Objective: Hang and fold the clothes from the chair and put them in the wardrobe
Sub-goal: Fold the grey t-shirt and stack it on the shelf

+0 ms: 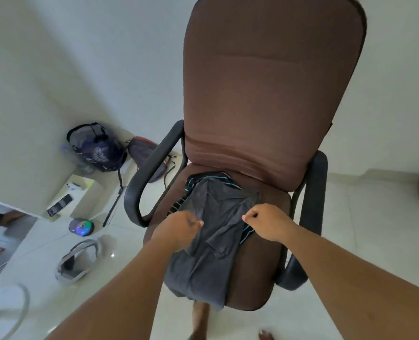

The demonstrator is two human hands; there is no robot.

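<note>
Brown chair (pixel 264 94) seat, both hands' grip pinching grey garment (pixel 210 244), left hand (pixel 179 229), right hand (pixel 267 222), striped cloth (pixel 213 179) mostly hidden

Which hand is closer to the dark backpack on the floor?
Left. The left hand grips the grey garment nearer the backpack; the right hand is farther across.

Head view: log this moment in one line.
left hand pinches grey garment | right hand pinches it | on chair seat

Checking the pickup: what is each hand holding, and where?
Both pinch the dark grey garment: left hand its left upper edge, right hand its right upper edge.
</note>
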